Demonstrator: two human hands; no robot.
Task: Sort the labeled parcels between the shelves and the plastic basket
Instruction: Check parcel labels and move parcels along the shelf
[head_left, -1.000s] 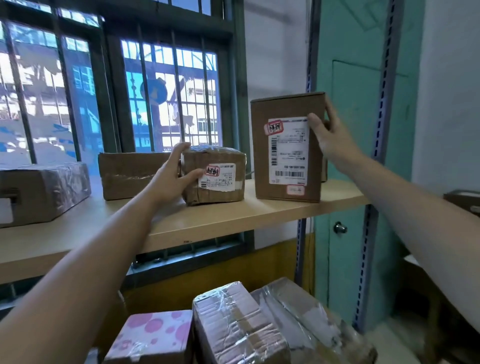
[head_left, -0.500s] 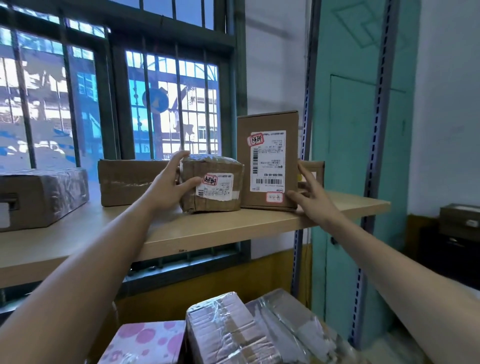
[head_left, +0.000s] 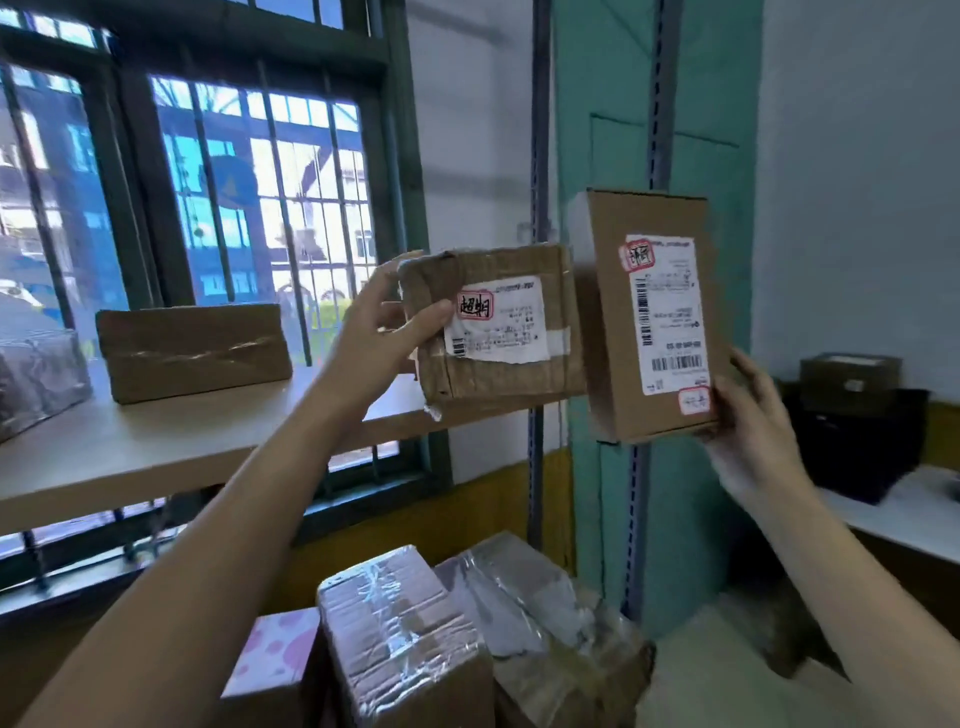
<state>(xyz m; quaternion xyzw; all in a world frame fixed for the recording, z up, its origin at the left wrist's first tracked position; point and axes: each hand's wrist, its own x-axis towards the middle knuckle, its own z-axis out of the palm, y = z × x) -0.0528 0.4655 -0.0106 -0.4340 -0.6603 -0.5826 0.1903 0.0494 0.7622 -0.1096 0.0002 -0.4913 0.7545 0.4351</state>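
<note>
Cardboard, crumpled parcel (head_left: 496, 376) gripped by left hand (head_left: 382, 335), smooth box (head_left: 613, 332) by right hand (head_left: 753, 415)

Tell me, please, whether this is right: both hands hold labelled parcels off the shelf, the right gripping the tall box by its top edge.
No: in the head view the right hand grips the tall box by its lower right corner, not its top edge. The left hand holds the squat parcel; both are off the shelf.

The pale wooden shelf board (head_left: 156, 447) carries a low brown cardboard box sealed with clear tape (head_left: 192, 351), lying flat, and beside it at the left edge a parcel wrapped in shiny film (head_left: 36, 379).
</note>
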